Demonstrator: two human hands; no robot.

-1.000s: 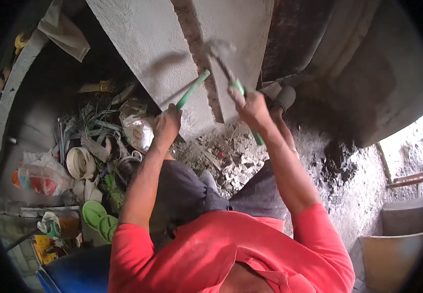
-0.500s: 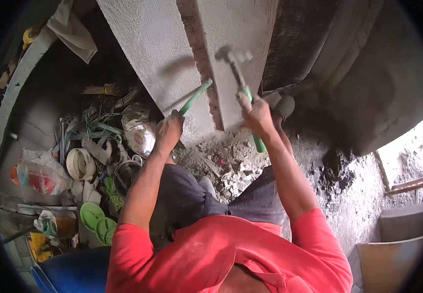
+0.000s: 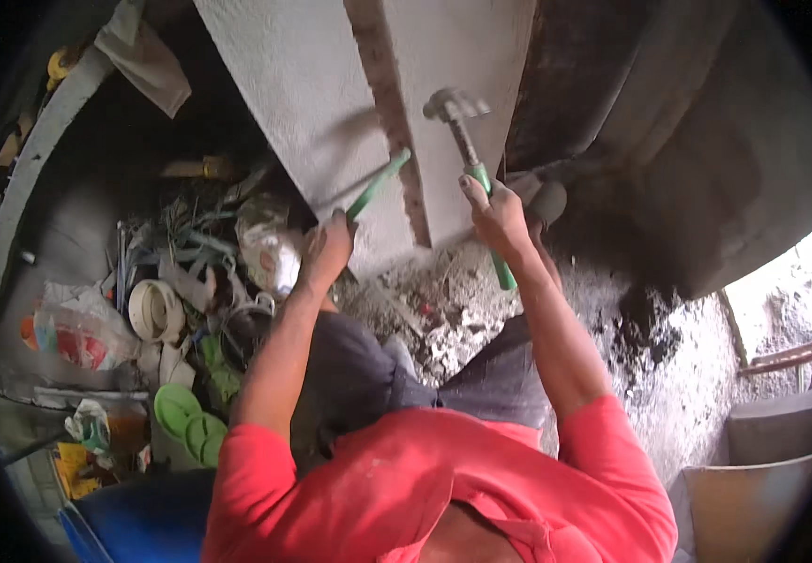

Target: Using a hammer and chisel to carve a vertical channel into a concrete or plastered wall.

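Observation:
My left hand (image 3: 331,246) is closed around a slim green chisel (image 3: 378,186), whose far end rests at the rough groove (image 3: 394,113) cut down a pale plastered panel (image 3: 312,84). To its right, my right hand (image 3: 501,220) grips a claw hammer (image 3: 467,141) by its green handle. The dusty metal head is raised over the panel, a little blurred and apart from the chisel. A dark shadow falls on the plaster left of the groove.
Broken rubble (image 3: 453,324) covers the ground between my legs. At left lie plastic bags (image 3: 82,333), a white pot-like container (image 3: 155,311) and green slippers (image 3: 181,413). A large curved grey surface (image 3: 734,188) rises at right, with a blue object (image 3: 143,521) at lower left.
The hammer and my right hand have shifted slightly to the right, and the hammer head looks less blurred. My left hand keeps the chisel at the groove.

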